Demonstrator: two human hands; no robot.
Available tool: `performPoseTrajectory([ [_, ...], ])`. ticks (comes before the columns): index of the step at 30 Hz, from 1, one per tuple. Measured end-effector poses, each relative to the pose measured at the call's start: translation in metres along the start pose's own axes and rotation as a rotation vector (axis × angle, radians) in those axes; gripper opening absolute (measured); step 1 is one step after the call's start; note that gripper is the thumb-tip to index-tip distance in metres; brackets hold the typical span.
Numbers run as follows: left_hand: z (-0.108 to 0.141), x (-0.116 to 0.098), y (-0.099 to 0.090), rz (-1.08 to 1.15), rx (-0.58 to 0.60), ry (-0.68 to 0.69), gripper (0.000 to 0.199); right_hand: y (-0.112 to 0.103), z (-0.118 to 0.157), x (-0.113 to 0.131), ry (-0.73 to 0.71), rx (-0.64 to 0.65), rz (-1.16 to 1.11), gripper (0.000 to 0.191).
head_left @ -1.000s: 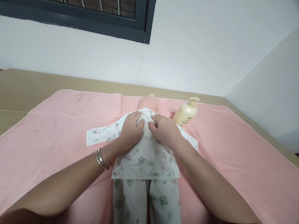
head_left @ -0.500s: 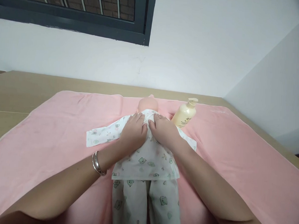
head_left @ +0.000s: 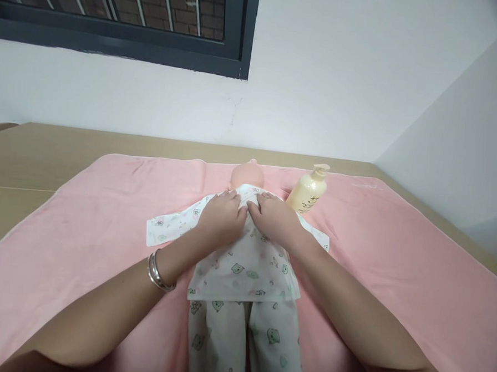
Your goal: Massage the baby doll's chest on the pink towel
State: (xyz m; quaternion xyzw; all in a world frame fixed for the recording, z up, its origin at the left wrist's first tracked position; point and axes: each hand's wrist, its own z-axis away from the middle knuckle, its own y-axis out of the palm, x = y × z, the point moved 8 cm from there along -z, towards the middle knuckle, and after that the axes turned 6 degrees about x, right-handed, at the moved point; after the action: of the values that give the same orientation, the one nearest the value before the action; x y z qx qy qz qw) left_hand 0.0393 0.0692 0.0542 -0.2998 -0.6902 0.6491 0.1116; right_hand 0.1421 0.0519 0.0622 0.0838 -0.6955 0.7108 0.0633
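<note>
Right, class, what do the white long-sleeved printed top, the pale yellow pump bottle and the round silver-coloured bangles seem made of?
White long-sleeved printed top: matte cloth, perhaps cotton, as its soft creases suggest.
Pale yellow pump bottle: smooth, slightly glossy, probably plastic; it catches soft highlights.
Round silver-coloured bangles: likely polished metal, given their bright glints.

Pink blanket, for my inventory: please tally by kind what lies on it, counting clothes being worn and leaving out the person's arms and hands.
Doll: 1
Patterned top: 1
Patterned trousers: 1
Pump bottle: 1
Total: 4
</note>
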Motion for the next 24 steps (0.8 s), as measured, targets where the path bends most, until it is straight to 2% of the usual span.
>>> performPoseTrajectory([
  [3, -0.01, 0.017, -0.001, 0.098, 0.039, -0.063, 0.038, -0.002, 0.012, 0.01, -0.008, 0.007, 0.108, 0.043],
  [5, -0.012, 0.019, 0.0, 0.098, 0.033, -0.089, 0.039, -0.004, 0.014, 0.012, -0.011, -0.001, 0.136, 0.044],
  [9, 0.002, 0.002, 0.002, -0.063, -0.036, -0.123, 0.041, -0.001, -0.001, -0.002, -0.001, 0.007, 0.01, 0.045],
  [12, 0.012, -0.015, 0.003, -0.134, -0.083, -0.075, 0.042, 0.004, -0.011, -0.012, 0.008, 0.026, -0.077, 0.045],
  [14, 0.012, -0.018, 0.005, -0.132, -0.091, -0.035, 0.04, 0.005, -0.013, -0.013, 0.01, 0.013, -0.075, 0.045],
  [18, 0.002, -0.013, 0.006, -0.057, -0.107, 0.062, 0.035, 0.004, -0.01, -0.005, -0.017, -0.034, 0.028, 0.045],
  [24, -0.005, -0.002, 0.008, 0.057, -0.124, 0.031, 0.039, 0.002, 0.004, 0.011, -0.106, -0.104, 0.271, 0.044],
])
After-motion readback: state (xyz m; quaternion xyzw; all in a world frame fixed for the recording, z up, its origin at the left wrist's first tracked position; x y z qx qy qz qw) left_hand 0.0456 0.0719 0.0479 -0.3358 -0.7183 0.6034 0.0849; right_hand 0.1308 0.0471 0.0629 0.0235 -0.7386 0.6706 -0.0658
